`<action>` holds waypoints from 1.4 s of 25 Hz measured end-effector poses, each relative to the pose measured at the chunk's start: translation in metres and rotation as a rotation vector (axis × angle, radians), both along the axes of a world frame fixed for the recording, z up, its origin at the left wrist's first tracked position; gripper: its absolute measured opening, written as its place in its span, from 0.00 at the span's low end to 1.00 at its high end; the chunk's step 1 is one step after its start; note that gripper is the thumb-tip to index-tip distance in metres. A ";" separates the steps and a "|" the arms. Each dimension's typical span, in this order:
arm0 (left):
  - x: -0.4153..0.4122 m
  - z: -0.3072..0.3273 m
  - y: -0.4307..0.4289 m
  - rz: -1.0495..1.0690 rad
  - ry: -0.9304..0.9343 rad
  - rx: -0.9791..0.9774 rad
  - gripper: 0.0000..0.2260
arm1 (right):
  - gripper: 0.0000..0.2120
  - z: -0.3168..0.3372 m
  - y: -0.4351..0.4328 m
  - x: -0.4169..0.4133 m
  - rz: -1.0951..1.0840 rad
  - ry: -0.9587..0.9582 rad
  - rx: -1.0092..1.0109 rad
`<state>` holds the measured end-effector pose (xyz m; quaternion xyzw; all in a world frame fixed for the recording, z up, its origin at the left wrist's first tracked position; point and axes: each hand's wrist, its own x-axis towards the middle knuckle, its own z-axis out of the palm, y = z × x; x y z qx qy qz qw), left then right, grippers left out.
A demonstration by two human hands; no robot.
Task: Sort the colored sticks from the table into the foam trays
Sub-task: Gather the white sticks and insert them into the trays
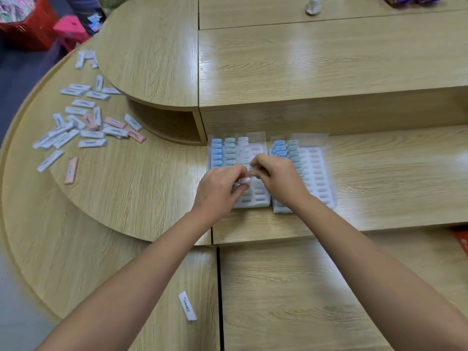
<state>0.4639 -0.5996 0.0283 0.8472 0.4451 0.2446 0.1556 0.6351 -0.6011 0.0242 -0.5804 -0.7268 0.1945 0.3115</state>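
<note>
Left hand (217, 191) and right hand (278, 178) pinch a white stick (244, 180) in curled fingers over the left tray (260, 150). Judged: insertion step; next needs square alignment with an empty slot.

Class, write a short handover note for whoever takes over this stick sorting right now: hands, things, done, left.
Hands: the left hand and right hand both pinch a white stick over the left tray; blur hides detail.
Things: the right tray lies beside it.
Done: the left columns of both trays hold blue and teal sticks.
Left: many slots are empty; a loose pile lies on the left of the table, and a lone stick near the front.
</note>
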 end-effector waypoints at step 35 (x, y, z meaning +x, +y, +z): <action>-0.005 -0.005 0.015 -0.005 0.052 0.204 0.03 | 0.03 -0.008 0.003 0.001 0.076 -0.044 -0.019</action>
